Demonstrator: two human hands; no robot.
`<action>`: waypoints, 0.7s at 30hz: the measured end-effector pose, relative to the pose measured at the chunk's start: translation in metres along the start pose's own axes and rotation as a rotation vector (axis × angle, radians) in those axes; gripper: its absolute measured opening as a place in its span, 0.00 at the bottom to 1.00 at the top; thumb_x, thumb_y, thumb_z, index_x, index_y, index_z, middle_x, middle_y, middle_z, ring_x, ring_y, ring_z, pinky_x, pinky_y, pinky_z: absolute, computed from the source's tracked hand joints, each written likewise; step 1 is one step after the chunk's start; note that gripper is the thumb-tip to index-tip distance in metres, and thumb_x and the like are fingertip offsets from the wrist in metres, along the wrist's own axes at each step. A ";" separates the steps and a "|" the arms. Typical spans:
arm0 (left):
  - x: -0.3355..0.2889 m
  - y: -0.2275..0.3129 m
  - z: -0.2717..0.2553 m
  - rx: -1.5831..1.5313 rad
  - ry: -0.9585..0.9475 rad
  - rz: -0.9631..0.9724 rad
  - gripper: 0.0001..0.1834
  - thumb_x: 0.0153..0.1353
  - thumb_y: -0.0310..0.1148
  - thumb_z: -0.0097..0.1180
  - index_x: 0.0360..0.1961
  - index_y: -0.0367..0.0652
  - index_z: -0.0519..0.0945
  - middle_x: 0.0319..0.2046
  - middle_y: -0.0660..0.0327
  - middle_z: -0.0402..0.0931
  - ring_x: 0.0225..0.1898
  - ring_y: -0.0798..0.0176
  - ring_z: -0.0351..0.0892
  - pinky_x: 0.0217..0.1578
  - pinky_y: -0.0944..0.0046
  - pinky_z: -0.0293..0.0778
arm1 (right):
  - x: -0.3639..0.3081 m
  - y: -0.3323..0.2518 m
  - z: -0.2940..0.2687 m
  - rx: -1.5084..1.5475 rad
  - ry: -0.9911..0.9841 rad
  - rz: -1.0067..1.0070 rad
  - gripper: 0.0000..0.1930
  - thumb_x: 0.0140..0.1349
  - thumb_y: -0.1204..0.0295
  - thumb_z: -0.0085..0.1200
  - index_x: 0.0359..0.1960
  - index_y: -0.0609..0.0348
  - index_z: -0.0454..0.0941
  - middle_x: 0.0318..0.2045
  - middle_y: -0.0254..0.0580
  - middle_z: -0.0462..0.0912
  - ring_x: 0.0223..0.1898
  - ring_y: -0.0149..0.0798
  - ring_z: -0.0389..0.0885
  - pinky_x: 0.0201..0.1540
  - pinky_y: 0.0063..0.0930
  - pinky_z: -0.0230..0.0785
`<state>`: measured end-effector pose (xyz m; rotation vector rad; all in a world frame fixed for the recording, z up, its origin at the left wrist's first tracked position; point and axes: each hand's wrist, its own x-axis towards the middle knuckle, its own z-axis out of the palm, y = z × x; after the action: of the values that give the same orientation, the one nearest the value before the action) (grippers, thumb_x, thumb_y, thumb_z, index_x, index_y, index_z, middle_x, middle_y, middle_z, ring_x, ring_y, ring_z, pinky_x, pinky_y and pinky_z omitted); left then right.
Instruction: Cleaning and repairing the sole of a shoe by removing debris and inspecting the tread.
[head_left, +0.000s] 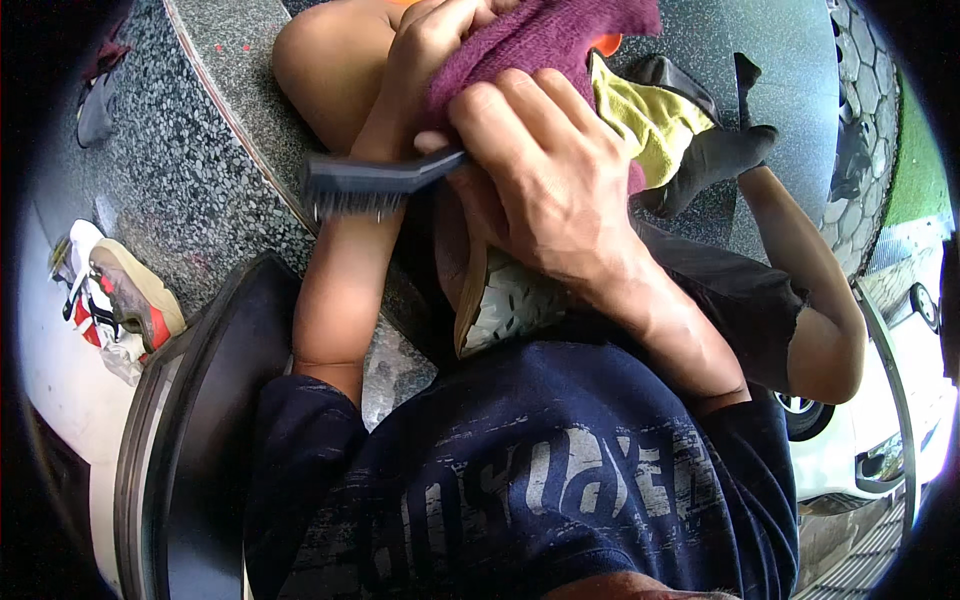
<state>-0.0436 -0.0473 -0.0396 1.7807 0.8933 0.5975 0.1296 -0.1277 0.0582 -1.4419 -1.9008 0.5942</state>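
Note:
A black brush [360, 185] with dark bristles pointing down sticks out leftward from my right hand [550, 170]. The fingers of that hand are closed round its handle and also press on a purple cloth [530, 50]. At the upper edge my left hand [445, 30] is closed on the same cloth, its fingertips partly cut off or hidden. Below my right hand a shoe [510, 305] shows its patterned sole and tan edge; the rest is hidden. A yellow-green cloth [645, 120] lies beside the purple one, against my dark-socked foot [715, 165].
A sneaker [135, 290] in grey, red and tan sits at the left beside white and red items [90, 310]. A dark curved panel [220, 400] stands near my left elbow. Speckled stone flooring [240, 190] surrounds me. A white car [840, 440] is at the right.

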 end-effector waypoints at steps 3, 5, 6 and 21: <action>0.025 0.011 0.004 -0.041 -0.129 0.330 0.31 0.72 0.53 0.44 0.50 0.28 0.76 0.50 0.45 0.81 0.54 0.52 0.81 0.62 0.54 0.72 | -0.001 -0.001 -0.016 0.045 -0.080 0.170 0.14 0.65 0.68 0.62 0.30 0.58 0.69 0.17 0.44 0.75 0.18 0.48 0.78 0.22 0.40 0.70; 0.024 0.063 0.014 0.215 0.090 -0.143 0.20 0.68 0.33 0.39 0.42 0.28 0.80 0.42 0.48 0.83 0.45 0.58 0.81 0.51 0.60 0.75 | -0.015 -0.009 -0.029 0.103 -0.187 0.250 0.10 0.65 0.70 0.59 0.31 0.61 0.72 0.15 0.46 0.75 0.17 0.49 0.79 0.21 0.38 0.69; 0.029 0.067 0.020 -0.255 0.176 -0.402 0.18 0.69 0.31 0.41 0.38 0.30 0.82 0.39 0.53 0.84 0.42 0.61 0.81 0.47 0.63 0.75 | -0.018 -0.010 -0.033 0.110 -0.192 0.251 0.10 0.65 0.70 0.59 0.31 0.61 0.72 0.15 0.46 0.75 0.17 0.49 0.79 0.21 0.38 0.69; 0.027 0.042 0.015 -1.190 -0.105 -0.547 0.22 0.67 0.36 0.35 0.46 0.28 0.75 0.49 0.37 0.81 0.53 0.43 0.81 0.61 0.49 0.74 | -0.049 0.041 -0.106 0.687 -0.966 0.302 0.12 0.62 0.66 0.57 0.31 0.64 0.81 0.21 0.50 0.80 0.25 0.54 0.82 0.32 0.42 0.75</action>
<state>-0.0035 -0.0436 -0.0060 0.4621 0.6633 0.4909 0.2428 -0.1670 0.0897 -1.0242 -1.7742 2.1386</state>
